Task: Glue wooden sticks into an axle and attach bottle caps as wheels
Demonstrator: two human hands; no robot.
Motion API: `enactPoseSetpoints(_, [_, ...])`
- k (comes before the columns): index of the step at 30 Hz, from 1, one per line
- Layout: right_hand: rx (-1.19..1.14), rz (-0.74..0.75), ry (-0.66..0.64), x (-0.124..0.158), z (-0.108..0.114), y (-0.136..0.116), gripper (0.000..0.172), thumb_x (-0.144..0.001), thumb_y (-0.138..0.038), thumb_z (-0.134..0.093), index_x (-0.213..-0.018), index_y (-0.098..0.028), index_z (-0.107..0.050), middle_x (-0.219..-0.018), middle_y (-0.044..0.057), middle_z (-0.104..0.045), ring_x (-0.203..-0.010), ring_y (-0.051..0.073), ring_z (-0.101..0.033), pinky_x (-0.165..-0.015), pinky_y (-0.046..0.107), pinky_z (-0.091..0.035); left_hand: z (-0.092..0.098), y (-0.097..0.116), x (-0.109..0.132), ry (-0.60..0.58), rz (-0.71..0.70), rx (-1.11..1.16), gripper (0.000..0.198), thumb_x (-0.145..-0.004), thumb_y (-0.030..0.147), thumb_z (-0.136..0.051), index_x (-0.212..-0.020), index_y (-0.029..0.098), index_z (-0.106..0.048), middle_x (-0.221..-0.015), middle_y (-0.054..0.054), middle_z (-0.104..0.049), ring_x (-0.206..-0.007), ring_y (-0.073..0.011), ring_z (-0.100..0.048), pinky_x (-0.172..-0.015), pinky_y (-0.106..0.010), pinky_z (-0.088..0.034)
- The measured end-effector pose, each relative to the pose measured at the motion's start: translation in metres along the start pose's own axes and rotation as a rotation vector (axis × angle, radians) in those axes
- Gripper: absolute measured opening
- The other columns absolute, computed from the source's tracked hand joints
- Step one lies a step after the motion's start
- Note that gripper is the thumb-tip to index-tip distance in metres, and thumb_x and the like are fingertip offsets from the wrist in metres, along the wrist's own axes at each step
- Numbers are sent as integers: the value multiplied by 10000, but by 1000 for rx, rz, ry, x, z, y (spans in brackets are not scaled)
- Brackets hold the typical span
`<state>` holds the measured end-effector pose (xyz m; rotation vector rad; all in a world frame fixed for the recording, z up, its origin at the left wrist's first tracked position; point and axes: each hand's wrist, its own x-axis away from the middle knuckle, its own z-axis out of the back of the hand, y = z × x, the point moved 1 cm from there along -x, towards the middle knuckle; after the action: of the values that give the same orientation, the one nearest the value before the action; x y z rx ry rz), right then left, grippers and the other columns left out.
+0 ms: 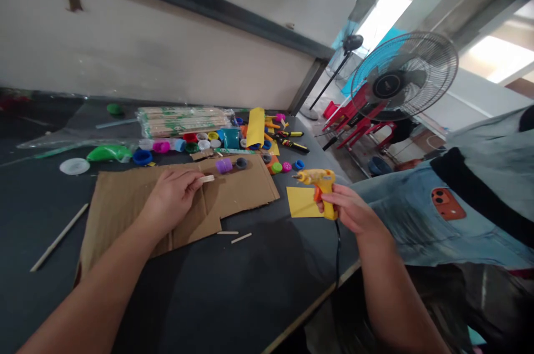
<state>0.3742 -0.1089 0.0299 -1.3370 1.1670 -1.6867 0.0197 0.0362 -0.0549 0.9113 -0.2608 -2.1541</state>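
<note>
Over a piece of brown cardboard (246,190), my left hand (173,195) pinches a short pale wooden stick (207,178), its end poking out past the fingertips. A yellow hot glue gun (317,177) with an orange trigger is gripped in my right hand (348,206), nozzle pointing left. Its cord hangs down over the table edge. Beyond my left fingertips, a purple bottle cap (224,165) and a dark grey cap (241,163) lie on the cardboard. Yellow paper (301,202) lies flat behind the glue gun.
Behind the cardboard are bagged wooden sticks (186,122), several coloured caps (142,157), a green balloon-like item (109,153) and black-yellow pliers (293,145). A loose stick (59,237) lies left. At right stand a person in jeans (400,209) and a fan (404,75).
</note>
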Motion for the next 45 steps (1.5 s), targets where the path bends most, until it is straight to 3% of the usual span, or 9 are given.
enactPoseSetpoints(3, [139,-45,110,17,27,11,296,-594,-353,-791,-797,-171,-675,-784,55,-668,-697,187,-594,-604,288,-455,-2,-1,0,7,-3,0,233,-933,350,-430,-919,242,-636,-963,-55,-723,-945,-251,-643,-851,-430,-455])
enactPoseSetpoints(7, [378,-59,262,20,45,42,323,-626,-472,-724,-612,-176,-595,-596,8,-571,-550,141,-488,-496,254,-355,-2,-1,1,18,-23,8,234,-937,341,-430,-918,232,-636,-958,-57,-719,-950,-249,-633,-863,-434,-458])
enactPoseSetpoints(21, [1018,173,568,-23,33,74,201,-718,-377,-500,-781,-198,-567,-817,101,-632,-784,244,-569,-696,341,-421,1,2,0,-9,20,-4,243,-928,345,-438,-905,228,-649,-952,-61,-720,-940,-251,-629,-862,-424,-453])
enactPoseSetpoints(26, [1214,117,526,-21,29,60,238,-764,-390,-546,-817,-172,-627,-813,136,-637,-786,268,-586,-689,360,-425,1,5,1,-15,35,0,253,-931,327,-426,-913,219,-654,-969,-67,-721,-958,-240,-634,-881,-409,-444])
enactPoseSetpoints(29, [1309,256,637,-8,11,27,316,-786,-428,-579,-933,-155,-634,-883,156,-624,-862,299,-586,-747,397,-439,1,7,2,-38,41,-5,262,-941,298,-404,-924,214,-652,-1000,-64,-719,-970,-230,-630,-882,-402,-439])
enactPoseSetpoints(32, [1177,608,486,-5,-34,-15,297,-840,-382,-561,-1050,-176,-602,-942,106,-612,-839,244,-597,-762,376,-470,1,7,2,-27,25,-7,270,-946,301,-408,-927,195,-656,-1011,-78,-717,-974,-236,-627,-887,-412,-436])
enactPoseSetpoints(36, [1125,955,35,-33,-111,-50,251,-885,-197,-509,-1114,-232,-606,-1049,80,-617,-1002,229,-567,-885,389,-451,-1,5,3,11,-3,-3,250,-938,277,-432,-906,174,-658,-980,-92,-719,-940,-241,-630,-866,-413,-444])
enactPoseSetpoints(40, [1293,1080,-322,-83,-163,-48,438,-834,-44,-484,-1211,-237,-596,-1250,59,-588,-1144,247,-476,-974,414,-382,0,7,3,1,-17,-3,216,-926,218,-439,-889,170,-646,-954,-88,-714,-906,-242,-623,-831,-413,-449])
enactPoseSetpoints(45, [1384,1058,-496,-120,-181,-35,536,-801,19,-478,-1232,-276,-598,-1201,23,-642,-1060,225,-500,-901,379,-380,1,10,2,1,-8,-2,186,-906,174,-459,-836,170,-631,-927,-86,-708,-892,-240,-618,-820,-414,-450])
